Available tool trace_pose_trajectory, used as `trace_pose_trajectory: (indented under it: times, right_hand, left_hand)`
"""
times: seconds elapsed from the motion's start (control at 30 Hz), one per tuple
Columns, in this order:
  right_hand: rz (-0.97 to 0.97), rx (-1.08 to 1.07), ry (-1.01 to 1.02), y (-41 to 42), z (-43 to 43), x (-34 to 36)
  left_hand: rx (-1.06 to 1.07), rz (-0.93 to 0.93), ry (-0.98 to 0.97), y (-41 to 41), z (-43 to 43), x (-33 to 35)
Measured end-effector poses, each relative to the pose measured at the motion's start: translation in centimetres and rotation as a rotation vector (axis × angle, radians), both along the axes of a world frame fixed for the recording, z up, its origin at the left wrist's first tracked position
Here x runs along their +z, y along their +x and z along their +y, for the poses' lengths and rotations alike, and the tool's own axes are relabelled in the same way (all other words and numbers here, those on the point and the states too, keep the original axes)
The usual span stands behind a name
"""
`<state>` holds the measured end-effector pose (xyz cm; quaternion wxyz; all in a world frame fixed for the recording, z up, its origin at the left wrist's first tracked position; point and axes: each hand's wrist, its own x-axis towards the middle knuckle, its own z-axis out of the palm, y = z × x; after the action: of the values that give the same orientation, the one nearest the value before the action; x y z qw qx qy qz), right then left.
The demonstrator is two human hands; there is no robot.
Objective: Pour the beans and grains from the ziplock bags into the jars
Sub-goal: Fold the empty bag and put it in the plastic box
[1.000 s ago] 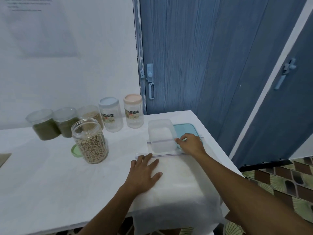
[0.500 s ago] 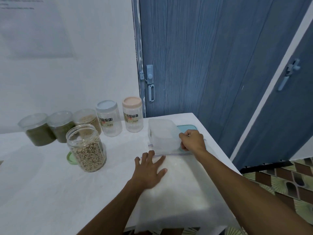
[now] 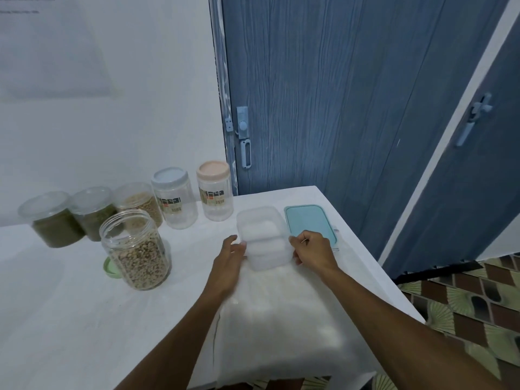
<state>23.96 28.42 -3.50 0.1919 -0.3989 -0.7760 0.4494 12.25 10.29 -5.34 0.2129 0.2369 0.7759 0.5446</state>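
Clear plastic, boxy and lidless, the container (image 3: 263, 237) sits between the two hands on the white desk (image 3: 70, 319). The right hand (image 3: 312, 249) has its thumb on the near right rim and its fingers curled against the right wall, grasping it. The left hand (image 3: 232, 253) is blurred; its fingertips touch the left wall, but I cannot tell whether it grips or only rests there.

Behind the hands, under both forearms, lies the ziplock bag (image 3: 281, 319) of pale white grain, flat on the desk, its far end at the foot of the container. Just beyond the right hand a teal lid (image 3: 309, 220) lies flat beside the container.

Out past the left hand stands an open jar (image 3: 138, 249) part full of brownish beans, with a green lid (image 3: 109, 267) showing at its base. Farther beyond the left hand runs a row of capped jars (image 3: 174, 198) along the wall, three with greenish or tan fill, two that look empty. Beyond the right hand is a blue door (image 3: 337, 94).
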Motion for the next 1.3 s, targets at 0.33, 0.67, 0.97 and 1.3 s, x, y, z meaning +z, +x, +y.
trace_pose_trajectory:
  times: [0.33, 0.67, 0.97, 1.3]
  right_hand:
    - [-0.222, -0.190, 0.240, 3.1, 4.5, -0.4]
    - [-0.411, -0.224, 0.114, 1.2, 8.0, -0.4]
    - [-0.205, -0.205, 0.041, 1.0, 10.2, 1.2]
    - [-0.423, -0.031, 0.094, 5.1, 7.3, -0.9]
  left_hand:
    - [0.013, 0.135, -0.237, -0.6, 1.7, 0.1]
    - [0.063, 0.355, -0.168, 0.4, 1.7, -1.7]
    - [0.088, 0.320, -0.180, 0.8, 1.7, -1.4]
    - [-0.008, 0.216, -0.204, -0.4, 0.7, -1.4]
